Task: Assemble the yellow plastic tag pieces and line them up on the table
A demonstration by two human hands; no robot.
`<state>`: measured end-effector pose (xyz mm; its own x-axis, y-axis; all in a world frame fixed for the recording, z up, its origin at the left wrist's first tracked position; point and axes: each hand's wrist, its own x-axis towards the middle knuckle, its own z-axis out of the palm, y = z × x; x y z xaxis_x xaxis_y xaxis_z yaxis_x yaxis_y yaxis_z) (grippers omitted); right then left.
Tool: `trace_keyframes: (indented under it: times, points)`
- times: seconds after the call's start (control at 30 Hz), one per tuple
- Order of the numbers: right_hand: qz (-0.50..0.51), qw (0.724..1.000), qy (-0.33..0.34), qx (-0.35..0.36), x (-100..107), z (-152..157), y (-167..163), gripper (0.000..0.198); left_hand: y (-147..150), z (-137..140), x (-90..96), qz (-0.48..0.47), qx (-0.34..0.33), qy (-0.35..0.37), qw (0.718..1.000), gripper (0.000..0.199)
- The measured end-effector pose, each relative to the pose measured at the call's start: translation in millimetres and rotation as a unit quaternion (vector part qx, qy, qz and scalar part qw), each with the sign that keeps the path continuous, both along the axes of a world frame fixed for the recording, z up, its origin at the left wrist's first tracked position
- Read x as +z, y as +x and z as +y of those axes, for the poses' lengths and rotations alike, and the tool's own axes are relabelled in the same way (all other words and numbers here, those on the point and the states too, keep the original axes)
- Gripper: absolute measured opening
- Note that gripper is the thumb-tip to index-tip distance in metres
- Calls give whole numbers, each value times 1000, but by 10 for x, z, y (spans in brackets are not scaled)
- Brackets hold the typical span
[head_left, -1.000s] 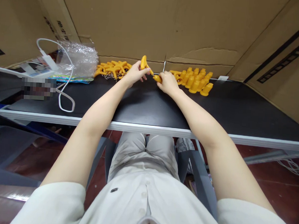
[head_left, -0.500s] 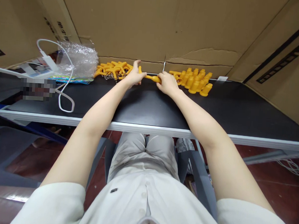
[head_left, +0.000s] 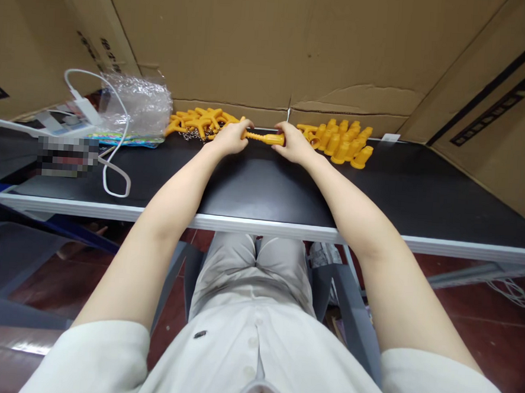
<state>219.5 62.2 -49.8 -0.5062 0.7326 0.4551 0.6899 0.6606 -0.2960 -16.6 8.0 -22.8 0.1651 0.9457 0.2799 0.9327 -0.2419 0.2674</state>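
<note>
My left hand (head_left: 231,136) is closed around one end of a yellow plastic threaded rod (head_left: 254,136), whose gripped end is hidden by the fingers. A yellow flanged sleeve (head_left: 272,139) sits on the rod's right end, in line with it. My right hand (head_left: 293,144) is at the sleeve's far end, thumb and fingers spread apart around it. Left of my left hand lies a pile of yellow branched handles (head_left: 205,120) with metal chains (head_left: 194,135). Beyond my right hand, several yellow sleeves (head_left: 343,141) stand upright in a group.
Clear plastic wrap (head_left: 137,109) lies on a colourful packet (head_left: 128,140) at the left. A white cable (head_left: 119,195) loops over the black tabletop (head_left: 263,190). Cardboard (head_left: 236,46) walls the back and sides. A small white card (head_left: 390,138) lies at the back right.
My left hand has closed lower around the rod, its raised finger now curled. My right hand's fingers have spread off the sleeve, leaving more of it in view.
</note>
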Motion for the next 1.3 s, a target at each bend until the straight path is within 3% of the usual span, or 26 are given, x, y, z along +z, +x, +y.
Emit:
trace_keyframes:
  times: [0.2,0.37,0.57,0.7,0.8,0.87,1.0,1.07,1.3]
  points:
    - [122,985,-120,9,39,51,34,50,-87,30,-5,25,47,-6,999,59]
    - [240,932,-271,20,181,-129,32,24,-129,46,-29,8,38,6,999,57]
    - [251,882,-398,-36,266,-228,-17,77,-75,11,-7,18,24,8,1000,52]
    - [230,869,-432,-76,286,-192,9,89,3,-11,12,15,14,-1,1000,51]
    - [220,853,-466,-87,350,-218,81,88,35,-3,16,9,24,-3,1000,52]
    - [229,837,-492,-71,409,-266,138,73,38,9,13,-2,31,-8,999,54]
    - [282,821,-496,-15,487,-355,209,20,38,14,1,-14,42,-16,999,55]
    - [291,824,-485,-9,491,-367,210,12,52,3,-6,-12,47,-17,999,54]
    - [269,824,-495,-62,401,-335,128,50,119,-26,-34,17,33,-10,999,50]
